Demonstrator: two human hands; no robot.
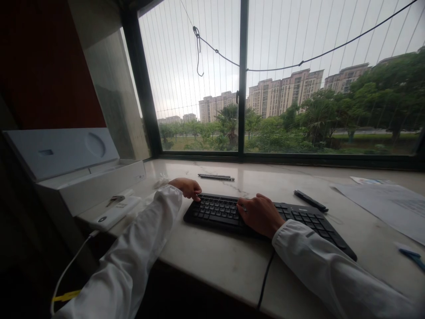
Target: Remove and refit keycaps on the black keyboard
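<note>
A black keyboard (215, 218) lies on the marble sill, tilted slightly to the view. At its back left corner is my left hand (187, 188), fingers curled and thumb and forefinger close together over the corner keys. Anything between those fingertips is too small to make out. My right hand (260, 213) lies over the middle of the keyboard, its fingers stretched across the keys and partly hidden from view. From the keyboard's front edge, below my right wrist, a dark cable (265, 281) runs down over the sill's edge.
Behind the keyboard lie thin dark pens (216, 177). A black pen-like object (311, 200) and papers (381, 206) are right, with a blue item (411, 253) near the edge. Left stand an opened white box (96, 181) and a white device (116, 212). A window (242, 110) closes the back.
</note>
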